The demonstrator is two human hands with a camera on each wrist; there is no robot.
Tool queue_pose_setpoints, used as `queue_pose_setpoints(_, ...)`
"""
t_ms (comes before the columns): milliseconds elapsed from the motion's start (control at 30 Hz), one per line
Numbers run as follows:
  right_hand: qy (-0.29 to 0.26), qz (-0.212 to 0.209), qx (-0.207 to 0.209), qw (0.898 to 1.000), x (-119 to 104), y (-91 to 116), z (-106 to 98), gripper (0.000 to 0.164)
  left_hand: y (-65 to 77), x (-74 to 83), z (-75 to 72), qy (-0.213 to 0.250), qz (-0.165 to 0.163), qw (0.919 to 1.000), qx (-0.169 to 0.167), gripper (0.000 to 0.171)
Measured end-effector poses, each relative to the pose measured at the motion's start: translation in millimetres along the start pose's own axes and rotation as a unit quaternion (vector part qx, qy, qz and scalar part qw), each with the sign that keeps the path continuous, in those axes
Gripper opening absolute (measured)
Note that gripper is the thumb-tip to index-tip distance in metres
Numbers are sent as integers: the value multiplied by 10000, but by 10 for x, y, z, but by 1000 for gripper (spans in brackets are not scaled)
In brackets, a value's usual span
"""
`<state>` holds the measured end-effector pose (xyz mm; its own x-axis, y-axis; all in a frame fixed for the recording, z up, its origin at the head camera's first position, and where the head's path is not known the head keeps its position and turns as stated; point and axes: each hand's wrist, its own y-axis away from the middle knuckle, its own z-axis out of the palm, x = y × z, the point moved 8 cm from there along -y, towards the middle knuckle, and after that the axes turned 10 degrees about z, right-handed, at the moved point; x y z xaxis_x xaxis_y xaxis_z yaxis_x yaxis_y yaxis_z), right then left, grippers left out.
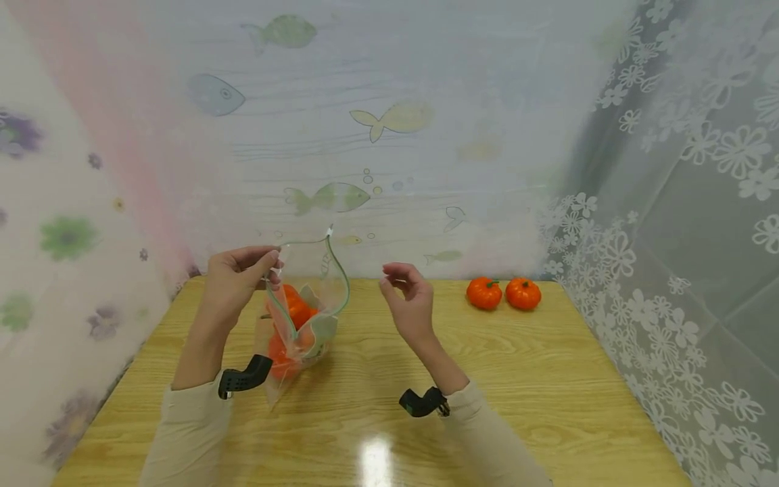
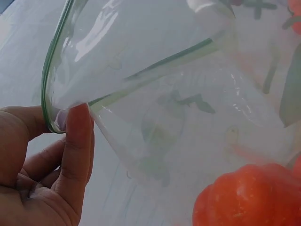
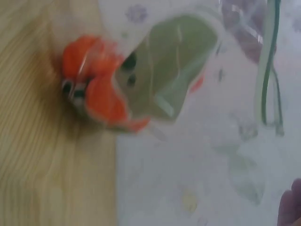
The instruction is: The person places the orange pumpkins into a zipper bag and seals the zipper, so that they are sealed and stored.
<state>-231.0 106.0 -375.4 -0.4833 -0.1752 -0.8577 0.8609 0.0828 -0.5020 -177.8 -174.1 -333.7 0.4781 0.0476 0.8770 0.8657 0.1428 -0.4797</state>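
Thumb and fingers of my left hand (image 1: pixel 234 281) pinch the rim of a clear zip-top bag (image 1: pixel 333 281) with a green seal line; the left wrist view shows the pinch at the seal (image 2: pixel 45 84). The bag's mouth gapes. Inside are small orange pumpkins (image 1: pixel 296 308), and a pale green area (image 1: pixel 322 333) shows on the bag's side. In the right wrist view the bag's lower part hangs blurred beside the table's edge. My right hand (image 1: pixel 410 304) hovers to the right of the bag, fingers loosely bent, holding nothing.
Two orange pumpkins (image 1: pixel 484 293) (image 1: pixel 523 294) sit side by side at the back right of the wooden table (image 1: pixel 499 379). A fish-print curtain (image 1: pixel 426 155) hangs behind the table's back edge. Flowered curtains flank both sides.
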Motion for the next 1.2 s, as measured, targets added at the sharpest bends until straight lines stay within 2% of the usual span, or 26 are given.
queue_pose_setpoints(100, 266, 202, 496, 9982, 205, -10, -372, 17, 14, -1, 0, -95, -51, 9999, -47, 29)
queue_pose_setpoints(267, 485, 893, 1239, 9871, 616, 39, -1018, 14, 45, -4, -41, -195, -110, 9997, 35, 37)
queue_pose_setpoints(500, 999, 1621, 1841, 9643, 1008, 125, -1766, 21, 69, -33, -70, -429, -293, 9986, -61, 31)
queue_pose_setpoints(633, 1519, 1982, 2141, 9444, 1172, 120, -2089, 30, 82, -51, -79, -469, -391, 9981, -105, 24)
queue_pose_setpoints(800, 2242, 2286, 2452, 9151, 1213, 95, -2370, 42, 103, -68, -82, -588, -509, 9968, -179, 27)
queue_pose_setpoints(867, 2444, 2344, 2467, 9080, 1208, 70, -2443, 49, 112, -68, -78, -501, -493, 9974, -187, 25)
queue_pose_setpoints(1000, 2808, 2596, 2160, 8984, 1236, 5, -2529, 65, 120, -53, -68, -267, -331, 9990, -148, 18)
queue_pose_setpoints(1200, 3280, 2870, 1532, 8869, 1333, -61, -2554, 81, 122, -19, -51, -120, -23, 9999, -31, 18)
